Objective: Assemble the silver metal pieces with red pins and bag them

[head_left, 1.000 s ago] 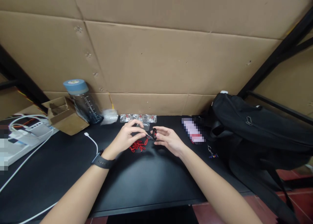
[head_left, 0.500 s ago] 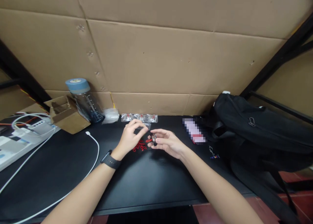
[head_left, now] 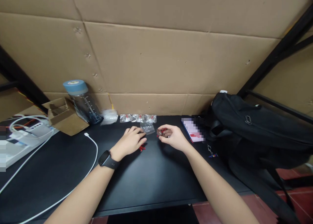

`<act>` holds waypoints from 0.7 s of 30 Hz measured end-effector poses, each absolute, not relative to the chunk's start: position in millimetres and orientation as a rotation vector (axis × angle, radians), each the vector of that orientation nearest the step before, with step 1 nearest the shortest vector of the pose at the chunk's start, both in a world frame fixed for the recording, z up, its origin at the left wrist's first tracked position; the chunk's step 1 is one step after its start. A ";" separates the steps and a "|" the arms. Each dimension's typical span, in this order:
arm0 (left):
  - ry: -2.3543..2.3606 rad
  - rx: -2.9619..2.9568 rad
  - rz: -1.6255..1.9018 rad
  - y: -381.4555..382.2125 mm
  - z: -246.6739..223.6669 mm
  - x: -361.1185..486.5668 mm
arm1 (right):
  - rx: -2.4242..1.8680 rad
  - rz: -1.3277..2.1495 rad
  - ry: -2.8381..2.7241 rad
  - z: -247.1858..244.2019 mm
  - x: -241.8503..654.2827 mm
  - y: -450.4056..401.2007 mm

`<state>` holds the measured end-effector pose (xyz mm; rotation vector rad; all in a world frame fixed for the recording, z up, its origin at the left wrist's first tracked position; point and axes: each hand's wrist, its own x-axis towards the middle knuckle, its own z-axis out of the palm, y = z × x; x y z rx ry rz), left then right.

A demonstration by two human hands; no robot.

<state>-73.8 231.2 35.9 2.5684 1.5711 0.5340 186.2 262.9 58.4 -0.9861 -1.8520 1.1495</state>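
Observation:
My right hand [head_left: 172, 137] pinches a small round metal disc [head_left: 159, 132] between thumb and fingers. Red cord shows inside the curl of those fingers. Low over a little heap of red cord loops [head_left: 141, 148] is my left hand [head_left: 132, 140], palm down with its fingers apart. That hand covers most of the heap, and I cannot see whether its fingertips touch the cords. A clear plastic bag [head_left: 148, 128] lies flat between the two hands, just beyond them. Three small clear packets [head_left: 138, 118] with red and silver contents lie in a row behind.
At the left stand a blue-lidded bottle [head_left: 83, 101], an open cardboard box [head_left: 70, 119] and a white power strip [head_left: 29, 136]. A white cable [head_left: 95, 152] curves across the black table. To the right lie a phone [head_left: 192, 129], a keychain [head_left: 212, 152] and a black bag [head_left: 259, 129].
My right hand has moved slightly right, and the disc has turned in it. My left hand has lowered and spread its fingers over the red cords, hiding most of them.

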 end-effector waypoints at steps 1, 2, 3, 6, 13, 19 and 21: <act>1.535 2.601 0.505 226.8 38.9 -68.1 | -0.999 1.033 -1.929 57.4 186.1 262.6; 1.493 2.628 0.489 223.0 40.9 -62.7 | -1.000 0.925 -2.001 56.6 185.6 262.0; 1.446 2.648 0.485 219.7 41.9 -57.9 | -0.992 0.831 -2.062 55.8 184.9 261.4; 1.333 2.671 0.500 213.9 38.9 -48.7 | -0.959 0.682 -2.208 53.5 181.7 259.2; 1.317 2.701 0.485 212.5 34.0 -47.8 | -1.128 0.535 -2.433 52.7 179.3 254.1; 1.230 2.738 0.405 212.0 45.9 -54.8 | -1.079 0.496 -2.507 53.4 179.7 255.9; 1.209 2.747 0.381 211.6 47.9 -57.8 | -1.027 0.540 -2.495 53.1 179.3 257.4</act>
